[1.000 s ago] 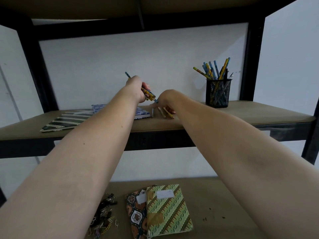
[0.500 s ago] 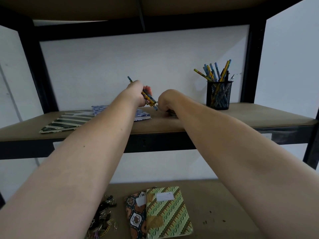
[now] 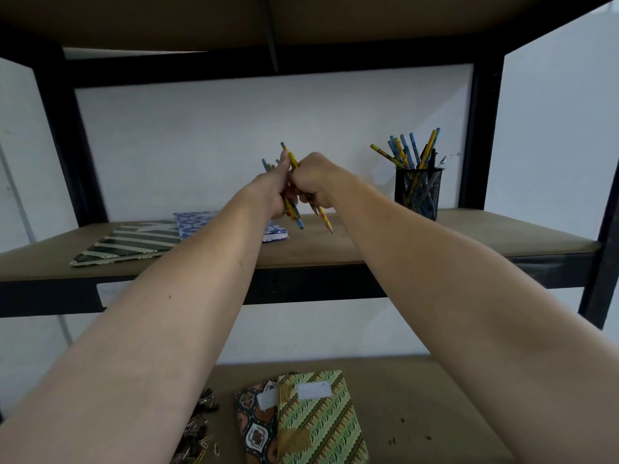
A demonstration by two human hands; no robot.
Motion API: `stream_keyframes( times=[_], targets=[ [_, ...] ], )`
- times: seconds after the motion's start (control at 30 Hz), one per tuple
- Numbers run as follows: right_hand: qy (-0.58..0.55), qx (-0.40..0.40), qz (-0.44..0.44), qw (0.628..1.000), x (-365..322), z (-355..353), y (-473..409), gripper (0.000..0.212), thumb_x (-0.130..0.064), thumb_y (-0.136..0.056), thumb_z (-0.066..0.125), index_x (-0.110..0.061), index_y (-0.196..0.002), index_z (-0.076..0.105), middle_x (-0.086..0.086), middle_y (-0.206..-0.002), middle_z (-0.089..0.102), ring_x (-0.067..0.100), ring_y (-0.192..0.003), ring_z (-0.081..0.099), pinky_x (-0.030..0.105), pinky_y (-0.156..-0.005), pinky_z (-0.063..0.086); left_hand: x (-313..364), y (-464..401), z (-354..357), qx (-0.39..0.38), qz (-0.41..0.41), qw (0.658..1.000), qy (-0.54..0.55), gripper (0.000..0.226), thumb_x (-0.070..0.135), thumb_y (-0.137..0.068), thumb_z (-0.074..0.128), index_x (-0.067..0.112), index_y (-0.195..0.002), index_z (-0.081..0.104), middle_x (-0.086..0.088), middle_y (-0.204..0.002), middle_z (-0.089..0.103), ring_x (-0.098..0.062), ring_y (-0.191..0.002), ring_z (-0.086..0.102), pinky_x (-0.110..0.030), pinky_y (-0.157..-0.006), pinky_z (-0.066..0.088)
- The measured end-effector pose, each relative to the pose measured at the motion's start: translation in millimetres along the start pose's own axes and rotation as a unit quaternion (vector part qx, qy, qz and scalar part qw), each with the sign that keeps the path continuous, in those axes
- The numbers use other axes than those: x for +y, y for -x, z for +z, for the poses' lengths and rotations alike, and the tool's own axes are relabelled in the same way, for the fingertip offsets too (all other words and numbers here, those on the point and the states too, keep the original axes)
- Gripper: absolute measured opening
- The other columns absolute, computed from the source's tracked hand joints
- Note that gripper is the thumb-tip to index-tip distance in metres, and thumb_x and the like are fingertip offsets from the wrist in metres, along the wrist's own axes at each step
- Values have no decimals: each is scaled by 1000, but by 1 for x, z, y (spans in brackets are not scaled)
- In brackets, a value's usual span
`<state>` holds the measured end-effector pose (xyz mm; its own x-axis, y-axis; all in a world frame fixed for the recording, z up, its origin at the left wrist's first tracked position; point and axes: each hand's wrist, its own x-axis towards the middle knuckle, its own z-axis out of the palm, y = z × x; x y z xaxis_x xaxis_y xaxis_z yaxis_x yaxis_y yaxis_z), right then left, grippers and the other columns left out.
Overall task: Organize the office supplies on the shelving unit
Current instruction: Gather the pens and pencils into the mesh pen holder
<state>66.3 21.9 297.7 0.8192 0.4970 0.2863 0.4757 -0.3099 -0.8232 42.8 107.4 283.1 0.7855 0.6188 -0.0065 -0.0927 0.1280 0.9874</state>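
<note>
Both hands are raised above the middle shelf (image 3: 435, 236), pressed close together. My left hand (image 3: 269, 189) grips a bundle of blue and yellow pencils (image 3: 294, 216), their tips pointing down. My right hand (image 3: 313, 182) holds yellow pencils (image 3: 322, 214), one sticking up above the knuckles and one pointing down toward the shelf. A black mesh pen cup (image 3: 418, 190) with several pencils stands to the right on the same shelf.
A striped green notebook (image 3: 130, 244) and a blue patterned notebook (image 3: 196, 222) lie on the middle shelf at left. On the lower shelf are two patterned notebooks (image 3: 315, 420) and a pile of binder clips and paper clips (image 3: 197, 430). Black uprights frame both sides.
My right hand has picked the loose pencils up off the shelf and risen to meet my left hand. The left hand's bundle has turned more upright.
</note>
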Motion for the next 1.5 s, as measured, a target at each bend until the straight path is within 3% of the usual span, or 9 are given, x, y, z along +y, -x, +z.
stream_keyframes(
  times=[0.27, 0.4, 0.53, 0.77, 0.9, 1.03, 1.27, 1.43, 1.5],
  targets=[
    [-18, 14, 15, 1000, 0, 2, 3, 21, -11, -101, 39, -1, -93, 56, 15, -83, 57, 24, -73, 54, 27, -68, 41, 5, 5, 6, -59, 0, 998, -37, 76, 88, -71, 49, 13, -76, 55, -2, -61, 56, -16, -50, 57, -26, -52, 53],
    [-82, -25, -3, 996, 2, -1, 5, 28, -3, -101, 38, -12, -75, 44, 6, -71, 46, 17, -56, 44, 16, -38, 39, -1, 3, 1, -50, 31, 998, -25, 46, 57, -79, 76, 16, -76, 56, 0, -63, 56, -12, -53, 52, -22, -55, 48],
    [-61, -23, 16, 998, 4, 0, 12, 24, 11, -88, 38, -1, -75, 56, 13, -70, 56, 21, -59, 51, 30, -54, 41, -2, 2, -1, -13, 32, 999, -40, 19, 17, -89, 64, 15, -74, 53, -2, -55, 52, -13, -43, 47, -21, -47, 42],
    [-225, -59, 103, 967, 17, -30, 13, 25, -13, -95, 47, -6, -119, 52, 13, -116, 52, 33, -112, 52, 52, -100, 48, 3, -2, 6, 50, 95, 993, -41, 27, 27, -100, 52, 14, -76, 58, -3, -77, 54, -19, -67, 49, -31, -65, 45],
    [-226, -8, 132, 965, 32, -35, 10, 31, -22, -101, 42, -11, -129, 49, 11, -115, 56, 30, -110, 53, 46, -97, 50, 7, 1, 16, 34, 122, 992, -24, 26, 28, -102, 50, 15, -81, 57, -6, -91, 55, -22, -83, 58, -36, -83, 54],
    [-233, 29, 151, 960, 40, -36, 10, 41, -31, -104, 34, -14, -137, 49, 7, -97, 53, 27, -98, 53, 39, -83, 50, 8, 9, 28, -2, 192, 980, 43, 17, 27, -103, 50, 14, -93, 52, -4, -82, 54, -14, -61, 58, -31, -64, 56],
    [-227, 49, 159, 959, 49, -38, 4, 41, -29, -103, 30, -13, -134, 53, 9, -109, 55, 26, -99, 53, 36, -79, 47, -11, 22, 30, -84, 227, 965, -100, 11, 27, -101, 57, 16, -100, 57, -1, -85, 56, -12, -64, 55, -25, -59, 53],
    [-220, 43, 151, 963, 47, -38, 5, 32, -21, -99, 33, -10, -80, 55, 10, -98, 57, 27, -87, 52, 33, -70, 43, -19, 27, 35, -141, 171, 966, -135, 12, 21, -103, 51, 13, -96, 55, -4, -79, 59, -17, -63, 55, -29, -58, 53],
    [-222, 38, 148, 963, 47, -38, 6, 34, -23, -100, 32, -10, -82, 58, 9, -96, 59, 27, -87, 53, 33, -70, 43, -17, 27, 37, -131, 166, 969, -125, 15, 26, -103, 53, 13, -97, 54, -5, -77, 54, -14, -57, 49, -26, -51, 48]
  ],
)
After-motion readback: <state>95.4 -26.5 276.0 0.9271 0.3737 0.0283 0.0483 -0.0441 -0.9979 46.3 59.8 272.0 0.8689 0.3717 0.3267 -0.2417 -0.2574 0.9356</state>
